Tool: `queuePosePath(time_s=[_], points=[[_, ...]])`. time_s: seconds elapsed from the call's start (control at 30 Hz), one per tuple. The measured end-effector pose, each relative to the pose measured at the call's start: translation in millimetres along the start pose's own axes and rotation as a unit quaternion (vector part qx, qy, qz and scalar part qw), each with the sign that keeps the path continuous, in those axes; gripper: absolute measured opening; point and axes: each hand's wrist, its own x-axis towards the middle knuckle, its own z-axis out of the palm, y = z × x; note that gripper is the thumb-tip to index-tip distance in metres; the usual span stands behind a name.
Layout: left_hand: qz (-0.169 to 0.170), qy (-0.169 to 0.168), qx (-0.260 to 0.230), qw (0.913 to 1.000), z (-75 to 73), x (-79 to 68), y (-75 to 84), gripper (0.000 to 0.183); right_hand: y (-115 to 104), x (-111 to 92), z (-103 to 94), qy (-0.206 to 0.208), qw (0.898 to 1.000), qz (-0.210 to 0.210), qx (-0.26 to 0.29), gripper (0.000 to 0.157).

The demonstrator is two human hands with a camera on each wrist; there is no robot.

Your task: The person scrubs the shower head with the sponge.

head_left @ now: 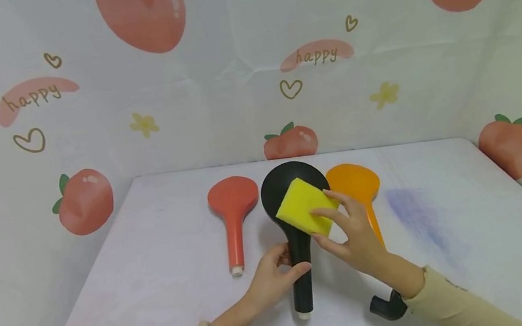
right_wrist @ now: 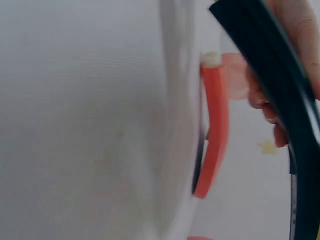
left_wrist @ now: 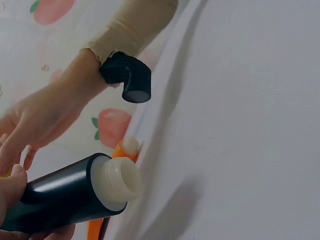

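My left hand (head_left: 272, 280) grips the handle of a black handheld shower head (head_left: 299, 246), thumb across it. In the left wrist view the handle's pale threaded end (left_wrist: 123, 179) points away from the fingers, raised over the table. A folded yellow cloth (head_left: 300, 207) lies against the round black head, pinched between the thumb and fingers of my right hand (head_left: 358, 236). It covers part of the head's lower right side. In the right wrist view the black handle (right_wrist: 272, 65) crosses the upper right, with left-hand fingers behind it.
A red shower head (head_left: 234, 226) lies to the left on the white table (head_left: 165, 273). An orange shower head (head_left: 354, 181) lies to the right, partly behind my right hand. A bluish stain (head_left: 417, 217) marks the table farther right. Black wrist mounts (head_left: 389, 306) are on both wrists.
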Motion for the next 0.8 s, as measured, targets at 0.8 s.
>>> queuePosePath(time_s=[0.8], points=[[-0.017, 0.018, -0.02, 0.9995, 0.4, -4.8, 2.1, 0.029, 30.4, 6.0, -7.9, 0.06, 0.996, 0.07, -0.002, 0.049]])
